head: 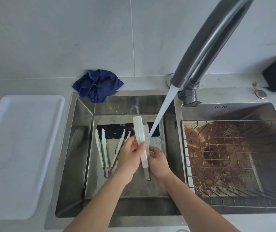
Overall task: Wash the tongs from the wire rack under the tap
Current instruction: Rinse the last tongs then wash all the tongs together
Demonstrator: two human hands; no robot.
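Grey tiled wall behind a pale bench (33, 86), double sink: left basin (76, 148) in use, wire rack (234, 164) sitting in the rusty right basin at 3 o'clock. Tap (206, 44) is running, and the stream (159, 118) hits the tongs (141, 136) I'm washing at centre. Left hand (130, 154) is clamped on the pale tong arms, right hand (157, 159) gripping lower down by the handle. Two more pairs of tongs (102, 148) lie on the basin floor at 9 o'clock. White tray (16, 148) far left, blue cloth (97, 85) at 12 o'clock on the sink edge. Risks, as I judge it: wet plastic could slip from my hands and clatter onto the other pairs, and the angled stream could splash off the flat blade onto the bench.
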